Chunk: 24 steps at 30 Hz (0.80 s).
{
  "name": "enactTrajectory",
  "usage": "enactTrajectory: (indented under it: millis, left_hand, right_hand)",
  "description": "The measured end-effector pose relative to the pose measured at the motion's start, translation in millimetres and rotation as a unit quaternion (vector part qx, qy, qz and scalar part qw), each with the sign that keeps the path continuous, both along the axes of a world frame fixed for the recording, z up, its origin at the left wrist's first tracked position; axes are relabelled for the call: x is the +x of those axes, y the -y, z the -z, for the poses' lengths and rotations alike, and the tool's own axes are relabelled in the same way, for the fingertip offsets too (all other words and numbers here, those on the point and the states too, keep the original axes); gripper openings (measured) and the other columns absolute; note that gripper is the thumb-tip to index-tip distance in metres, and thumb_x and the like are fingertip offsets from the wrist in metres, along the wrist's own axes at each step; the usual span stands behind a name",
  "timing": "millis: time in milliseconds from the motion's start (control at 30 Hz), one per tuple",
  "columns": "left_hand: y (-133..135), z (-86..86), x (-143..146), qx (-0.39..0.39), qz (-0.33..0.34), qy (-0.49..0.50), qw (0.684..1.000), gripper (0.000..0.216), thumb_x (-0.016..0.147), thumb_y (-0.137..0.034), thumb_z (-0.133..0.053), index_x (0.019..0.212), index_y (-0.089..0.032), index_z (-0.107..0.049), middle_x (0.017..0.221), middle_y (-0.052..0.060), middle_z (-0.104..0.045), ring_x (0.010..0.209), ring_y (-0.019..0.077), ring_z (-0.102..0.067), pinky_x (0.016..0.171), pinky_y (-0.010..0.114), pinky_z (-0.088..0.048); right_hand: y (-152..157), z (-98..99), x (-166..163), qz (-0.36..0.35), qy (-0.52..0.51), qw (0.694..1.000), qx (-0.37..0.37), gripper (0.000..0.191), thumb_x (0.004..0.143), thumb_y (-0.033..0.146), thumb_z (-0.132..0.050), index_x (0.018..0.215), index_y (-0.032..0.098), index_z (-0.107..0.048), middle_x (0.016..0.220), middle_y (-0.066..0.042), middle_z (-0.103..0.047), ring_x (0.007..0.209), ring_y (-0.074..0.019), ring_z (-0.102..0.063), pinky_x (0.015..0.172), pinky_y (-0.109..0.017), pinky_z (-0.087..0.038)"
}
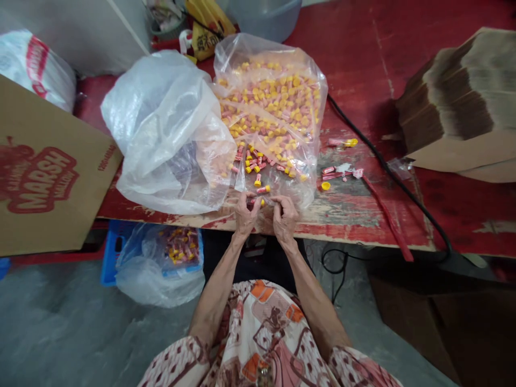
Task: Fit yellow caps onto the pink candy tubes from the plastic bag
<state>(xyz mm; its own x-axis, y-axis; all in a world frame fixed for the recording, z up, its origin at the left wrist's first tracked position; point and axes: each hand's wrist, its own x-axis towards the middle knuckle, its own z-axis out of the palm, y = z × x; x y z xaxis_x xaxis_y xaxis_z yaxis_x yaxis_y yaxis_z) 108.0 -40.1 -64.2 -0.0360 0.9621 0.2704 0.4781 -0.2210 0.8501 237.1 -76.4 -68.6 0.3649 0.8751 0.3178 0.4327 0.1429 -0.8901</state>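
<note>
My left hand [245,214] and my right hand [284,215] are close together at the front edge of the red table [403,97]. Both are pinched on a small pink tube with a yellow cap [258,202] held between them. Just beyond my fingers lies an open clear plastic bag [306,80] holding a heap of the same pink tubes with yellow caps [274,102]. Several loose ones [258,164] spill from its mouth towards my hands.
A crumpled clear bag [165,129] lies left of the heap. A cardboard box printed MARSH [44,172] stands at far left. Loose tubes [341,171], a yellow cap [325,186] and a black cable [387,166] lie to the right. A stack of brown flat packs [459,97] sits far right. A blue crate [108,252] with a bag of tubes [177,250] is under the table.
</note>
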Motion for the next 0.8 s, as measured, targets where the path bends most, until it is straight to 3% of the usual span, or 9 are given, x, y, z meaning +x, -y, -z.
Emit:
enactTrajectory:
  millis: [267, 433, 500, 633, 733, 800]
  left_hand:
    - [3.3, -2.2, -0.2, 0.089, 0.079, -0.087, 0.989, 0.014, 0.105, -0.035, -0.056, 0.102, -0.022, -0.060, 0.097, 0.006, -0.069, 0.087, 0.0180, -0.070, 0.080, 0.030, -0.057]
    - [-8.7, -5.5, -2.3, 0.068, 0.134, -0.167, 0.974, 0.007, 0.102, -0.024, -0.055, 0.098, -0.023, -0.060, 0.099, 0.006, -0.068, 0.087, 0.0197, -0.069, 0.077, 0.031, -0.056]
    - [-15.5, -9.1, -5.0, 0.048, 0.157, -0.146, 0.976, 0.006, 0.102, -0.025, -0.056, 0.097, -0.024, -0.060, 0.098, 0.004, -0.068, 0.084, 0.0187, -0.069, 0.076, 0.031, -0.056]
    - [-18.4, -13.2, -10.6, 0.045, 0.105, -0.084, 0.990, 0.005, 0.102, -0.024, -0.058, 0.098, -0.023, -0.060, 0.098, 0.004, -0.069, 0.086, 0.0189, -0.069, 0.081, 0.033, -0.059]
    - [-15.9, -11.4, -11.8, 0.035, 0.137, -0.077, 0.987, 0.006, 0.099, -0.021, -0.059, 0.094, -0.023, -0.061, 0.098, 0.005, -0.069, 0.088, 0.0191, -0.070, 0.082, 0.033, -0.059]
    - [-17.0, -10.3, -13.3, -0.011, 0.149, -0.019, 0.989, 0.004, 0.099, -0.025, -0.061, 0.096, -0.022, -0.062, 0.096, 0.003, -0.070, 0.080, 0.0165, -0.069, 0.077, 0.030, -0.059]
  right_hand:
    - [-1.2, 0.1, -1.7, -0.040, 0.031, 0.999, -0.010, 0.029, 0.099, 0.015, -0.043, 0.101, 0.023, -0.070, 0.102, -0.007, -0.072, 0.099, -0.0223, -0.067, 0.092, -0.035, -0.055]
    - [-2.2, 2.4, 1.4, -0.038, 0.032, 0.999, -0.006, 0.027, 0.099, 0.018, -0.045, 0.102, 0.022, -0.072, 0.102, -0.008, -0.073, 0.097, -0.0227, -0.068, 0.090, -0.036, -0.055]
    - [-2.7, 3.8, 3.2, -0.037, 0.037, 0.999, -0.004, 0.027, 0.100, 0.020, -0.045, 0.102, 0.022, -0.072, 0.101, -0.008, -0.073, 0.096, -0.0230, -0.068, 0.090, -0.036, -0.056]
    - [-3.2, 6.7, 8.6, -0.053, 0.047, 0.997, -0.004, 0.027, 0.098, 0.022, -0.046, 0.104, 0.023, -0.072, 0.103, -0.009, -0.074, 0.099, -0.0241, -0.069, 0.092, -0.039, -0.056]
    - [-6.6, 5.7, 14.3, -0.055, 0.056, 0.997, -0.018, 0.025, 0.098, 0.024, -0.048, 0.103, 0.022, -0.072, 0.101, -0.008, -0.075, 0.096, -0.0239, -0.069, 0.090, -0.039, -0.057]
    - [-12.8, 2.5, 19.2, -0.048, 0.056, 0.997, -0.026, 0.025, 0.098, 0.028, -0.048, 0.103, 0.022, -0.072, 0.101, -0.008, -0.076, 0.093, -0.0235, -0.069, 0.089, -0.038, -0.057]
